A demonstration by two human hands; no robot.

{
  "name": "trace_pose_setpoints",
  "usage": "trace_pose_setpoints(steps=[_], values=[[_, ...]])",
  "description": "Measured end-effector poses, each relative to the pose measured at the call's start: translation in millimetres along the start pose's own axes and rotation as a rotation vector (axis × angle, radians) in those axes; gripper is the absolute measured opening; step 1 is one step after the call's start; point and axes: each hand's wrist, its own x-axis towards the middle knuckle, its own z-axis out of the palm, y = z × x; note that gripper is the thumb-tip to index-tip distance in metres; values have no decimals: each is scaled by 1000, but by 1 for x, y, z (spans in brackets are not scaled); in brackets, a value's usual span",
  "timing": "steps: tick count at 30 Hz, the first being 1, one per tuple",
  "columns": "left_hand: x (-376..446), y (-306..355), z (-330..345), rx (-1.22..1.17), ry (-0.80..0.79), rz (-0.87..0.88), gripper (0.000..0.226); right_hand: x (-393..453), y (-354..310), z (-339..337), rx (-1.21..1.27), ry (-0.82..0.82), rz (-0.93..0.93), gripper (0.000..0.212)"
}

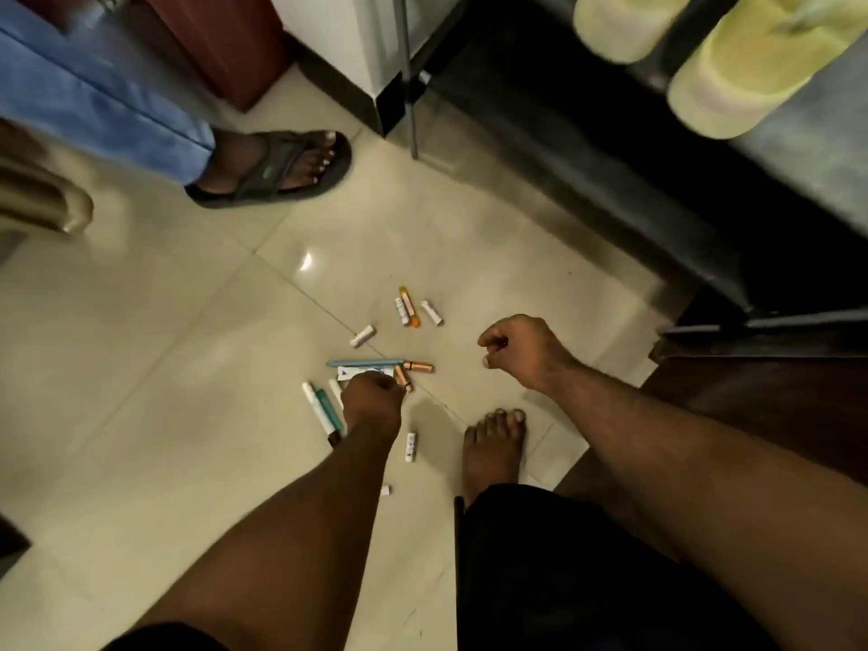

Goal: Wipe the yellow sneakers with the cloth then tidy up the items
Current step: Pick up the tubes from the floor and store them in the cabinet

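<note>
1. Head view: left hand (373, 396) reaches down to the floor (164, 368), fingers curled over a white tube (364, 371) among scattered items; whether it grips the tube cannot be told.
2. Right hand (519, 347) hovers above the floor, fingers curled into a fist, holding nothing visible.
3. Batteries (407, 306) and pens (324, 408) lie around the left hand.
4. Yellow sneakers (747, 63) sit on a dark shelf (822, 148) at upper right, well apart.

head view, steeply down at floor (188, 368)
</note>
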Motion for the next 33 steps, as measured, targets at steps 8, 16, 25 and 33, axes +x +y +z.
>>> trace_pose_setpoints(steps=[8,16,25,33], values=[[63,-47,62,-219,86,-257,24,66,8,68,-137,-158,-93,36],[90,-55,84,-151,74,-288,39,99,11,129,-489,-167,-224,29],[56,-37,86,-73,110,-207,18,95,24,122,-492,-42,-86,18],[-32,87,47,-171,-76,74,24,-13,7,-49,-271,302,101,15]])
